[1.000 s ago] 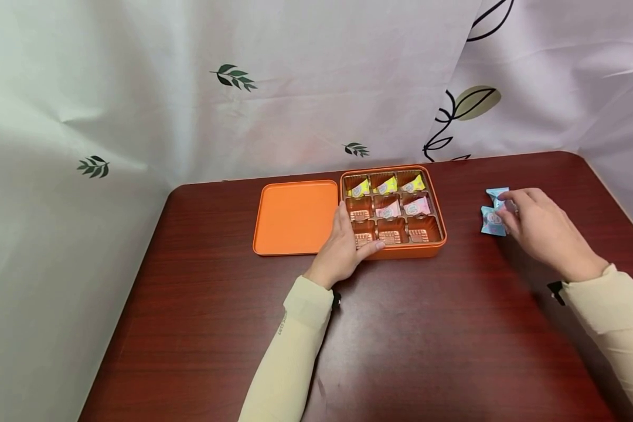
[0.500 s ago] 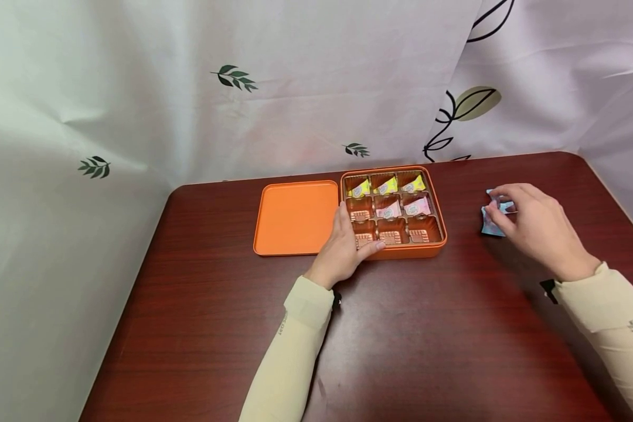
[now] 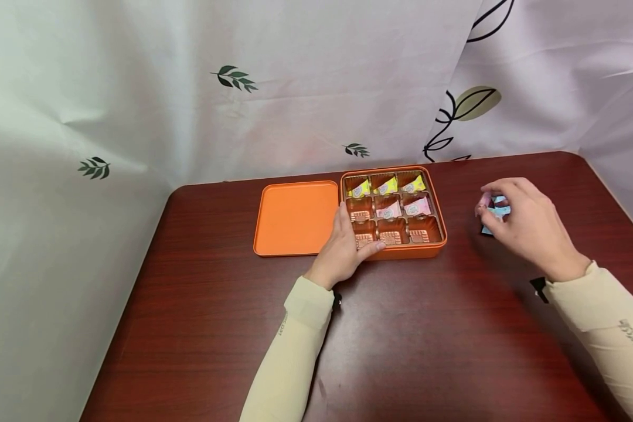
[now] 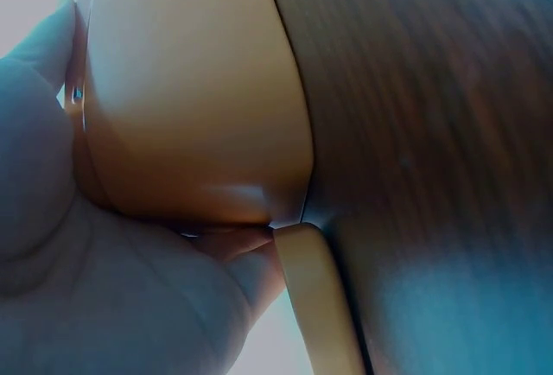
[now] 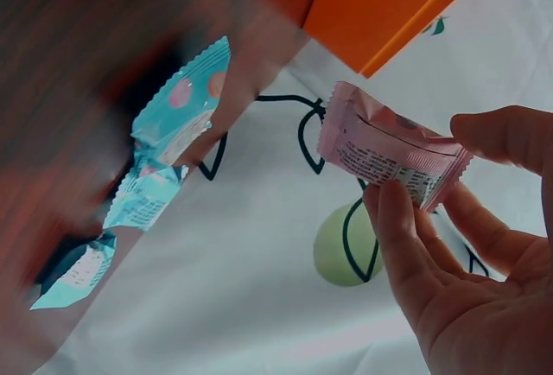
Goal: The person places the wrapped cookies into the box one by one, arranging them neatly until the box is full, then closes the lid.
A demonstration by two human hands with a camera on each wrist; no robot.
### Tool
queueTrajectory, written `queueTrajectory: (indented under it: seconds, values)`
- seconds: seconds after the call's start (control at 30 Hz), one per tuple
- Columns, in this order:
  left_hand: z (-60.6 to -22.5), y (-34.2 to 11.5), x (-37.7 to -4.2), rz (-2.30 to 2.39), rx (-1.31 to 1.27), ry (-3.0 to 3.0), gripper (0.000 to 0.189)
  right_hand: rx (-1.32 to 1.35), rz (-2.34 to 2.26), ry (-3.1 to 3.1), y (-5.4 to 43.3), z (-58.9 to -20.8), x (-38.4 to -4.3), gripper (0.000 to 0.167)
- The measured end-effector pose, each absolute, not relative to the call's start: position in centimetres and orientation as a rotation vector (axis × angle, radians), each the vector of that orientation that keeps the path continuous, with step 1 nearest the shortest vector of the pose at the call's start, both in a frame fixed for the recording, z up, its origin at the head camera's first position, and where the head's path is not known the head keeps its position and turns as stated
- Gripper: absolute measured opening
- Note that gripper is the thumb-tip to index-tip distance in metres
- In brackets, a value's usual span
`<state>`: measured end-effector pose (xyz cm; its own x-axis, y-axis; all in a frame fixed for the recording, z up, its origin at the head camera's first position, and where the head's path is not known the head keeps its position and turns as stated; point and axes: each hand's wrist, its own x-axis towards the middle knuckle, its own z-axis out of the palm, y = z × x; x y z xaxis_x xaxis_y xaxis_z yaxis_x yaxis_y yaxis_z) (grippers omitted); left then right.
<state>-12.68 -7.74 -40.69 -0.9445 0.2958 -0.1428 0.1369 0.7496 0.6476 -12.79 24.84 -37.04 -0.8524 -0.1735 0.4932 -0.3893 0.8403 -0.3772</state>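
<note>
My left hand (image 3: 337, 252) rests against the near left corner of an orange box (image 3: 411, 252), its straight fingers along the side and the thumb on the front rim. Inside the box, yellow wrapped candies (image 3: 387, 186) fill the far row, and two pink wrapped candies (image 3: 417, 207) lie in the middle row. Right of the box, my right hand (image 3: 533, 228) pinches a pink wrapped candy (image 5: 393, 146) between thumb and fingertips. Several blue wrapped candies (image 5: 181, 107) lie on the table beside that hand, partly hidden by it in the head view.
The flat orange lid (image 3: 295, 218) lies on the reddish-brown table (image 3: 401, 340) directly left of the box. Behind the table hangs a pale curtain (image 3: 295, 105) with leaf prints. The table's back edge runs close behind the box.
My right hand has drawn a pink candy up off the group and moved slightly left with it; the blue candies stay on the table. The left hand and box have not moved.
</note>
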Motion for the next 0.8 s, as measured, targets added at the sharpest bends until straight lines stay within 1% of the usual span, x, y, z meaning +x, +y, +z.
queueTrajectory:
  seconds: [0.2, 0.5, 0.8]
  values:
    - [-40.7, -7.7, -12.7, 0.975, 0.341, 2.713, 0.113, 0.430, 0.698, -2.544, 24.3, -37.0, -12.8, 0.023]
    - [-40.7, -7.7, -12.7, 0.982, 0.335, 2.707, 0.113, 0.427, 0.703, -2.554, 23.4, -36.8, -13.1, 0.039]
    - [-40.7, -7.7, -12.7, 0.972, 0.333, 2.712, 0.113, 0.435, 0.744, -2.532, 22.1, -36.7, -13.3, 0.041]
